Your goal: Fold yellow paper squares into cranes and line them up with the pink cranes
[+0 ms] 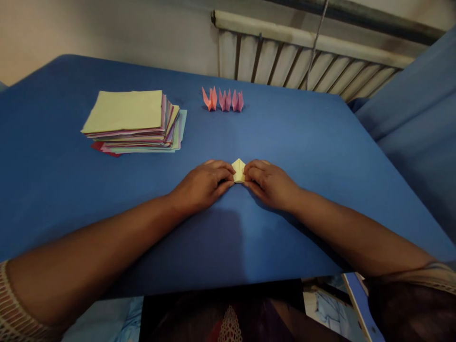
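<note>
A small folded piece of pale yellow paper (238, 170) lies on the blue table (320, 142) in the middle. My left hand (204, 183) pinches its left side with curled fingers. My right hand (269, 183) pinches its right side the same way. Both hands rest on the tabletop and only the pointed top of the paper shows between them.
A stack of coloured square paper sheets (133, 121) with a yellow top sheet lies at the back left. Three folded pink and orange paper figures (223, 99) stand in a row behind my hands. A white radiator (302, 66) runs along the wall.
</note>
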The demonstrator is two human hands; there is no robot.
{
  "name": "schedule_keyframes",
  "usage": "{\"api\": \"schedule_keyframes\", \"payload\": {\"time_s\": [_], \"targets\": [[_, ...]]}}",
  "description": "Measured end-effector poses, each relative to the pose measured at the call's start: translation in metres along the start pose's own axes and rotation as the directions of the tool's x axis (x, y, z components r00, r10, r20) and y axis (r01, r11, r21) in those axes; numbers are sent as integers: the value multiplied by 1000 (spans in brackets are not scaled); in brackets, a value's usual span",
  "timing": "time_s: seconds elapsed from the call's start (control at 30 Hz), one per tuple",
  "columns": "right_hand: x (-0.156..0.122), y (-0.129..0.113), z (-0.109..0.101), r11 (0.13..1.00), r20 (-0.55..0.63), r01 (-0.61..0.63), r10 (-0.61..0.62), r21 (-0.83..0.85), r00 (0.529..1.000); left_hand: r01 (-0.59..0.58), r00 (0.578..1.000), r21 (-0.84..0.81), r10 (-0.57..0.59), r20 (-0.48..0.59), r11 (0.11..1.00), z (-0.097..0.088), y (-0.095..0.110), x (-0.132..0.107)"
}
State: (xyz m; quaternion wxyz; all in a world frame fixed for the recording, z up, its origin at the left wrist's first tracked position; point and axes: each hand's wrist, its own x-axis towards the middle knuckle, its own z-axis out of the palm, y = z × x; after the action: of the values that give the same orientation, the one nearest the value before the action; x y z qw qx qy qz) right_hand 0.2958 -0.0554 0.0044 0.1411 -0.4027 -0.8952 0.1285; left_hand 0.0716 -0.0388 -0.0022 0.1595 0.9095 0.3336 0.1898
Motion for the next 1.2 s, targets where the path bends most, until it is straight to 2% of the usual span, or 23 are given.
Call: {"api": "schedule_keyframes", "payload": {"time_s": [0.17,0.37,0.53,0.63,0.8,0.93,1.03,1.2], "targets": [[1,3,5,987,-69,-97,106,125,992,116,993,-52,-117,-15,992,-1,0,4],[2,2,5,983,-62,-171,176,70,983,179,983,15,-178,-41,984,1,-3,8],[0,-5,2,982,-48,-183,182,-34,982,163,985,40,-160,-69,986,1,-3,7],[-3,-9,1,983,-16,-128,127,-133,992,94,994,76,-88,-71,993,-1,-1,6],[-8,-12,0,964,95,-2,29,-266,995,-93,994,184,79,81,979,-1,2,-4],[-10,-17,-2,964,103,-11,40,-266,994,-100,989,265,67,131,959,-7,4,-12],[-11,-22,-4,956,112,-29,64,-291,992,-103,986,257,64,156,961,-11,7,-12],[-12,-30,-5,937,125,-20,67,-348,990,-55,985,266,9,171,962,-6,15,-3]]}}
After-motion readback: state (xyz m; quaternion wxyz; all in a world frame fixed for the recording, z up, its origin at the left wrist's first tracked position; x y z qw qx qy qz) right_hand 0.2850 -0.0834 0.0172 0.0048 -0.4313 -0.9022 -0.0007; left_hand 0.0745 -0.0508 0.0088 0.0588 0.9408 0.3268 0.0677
